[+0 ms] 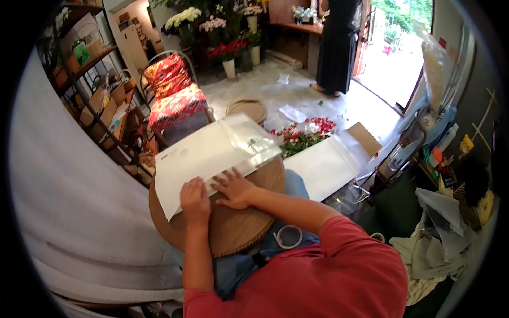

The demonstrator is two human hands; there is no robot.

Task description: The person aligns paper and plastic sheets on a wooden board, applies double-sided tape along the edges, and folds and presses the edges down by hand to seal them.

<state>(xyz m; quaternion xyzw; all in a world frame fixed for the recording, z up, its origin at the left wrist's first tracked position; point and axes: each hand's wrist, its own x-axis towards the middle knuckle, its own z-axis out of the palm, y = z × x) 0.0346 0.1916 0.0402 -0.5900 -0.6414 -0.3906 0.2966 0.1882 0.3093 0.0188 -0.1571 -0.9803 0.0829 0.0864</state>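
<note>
A large white sheet (199, 153), with clear plastic over its right end, lies across a round brown wooden top (238, 222) in front of me. Small printed marks show near the sheet's left edge. My right hand (233, 189) is spread flat over the sheet's near edge, partly on the wood. Beside it, my left hand (195, 201) rests on the same edge with its fingers close together and laid on the sheet. Neither hand appears to grip anything. A roll of clear tape (289, 237) sits by my lap, right of the wooden top.
Red and white flowers (305, 135) lie on the floor ahead, near another white sheet (323, 167) and cardboard (363, 139). A patterned chair (177, 106) and shelves (101, 100) stand left. Potted flowers (229, 66) line the back. A person in dark clothing (338, 47) stands by the open doorway.
</note>
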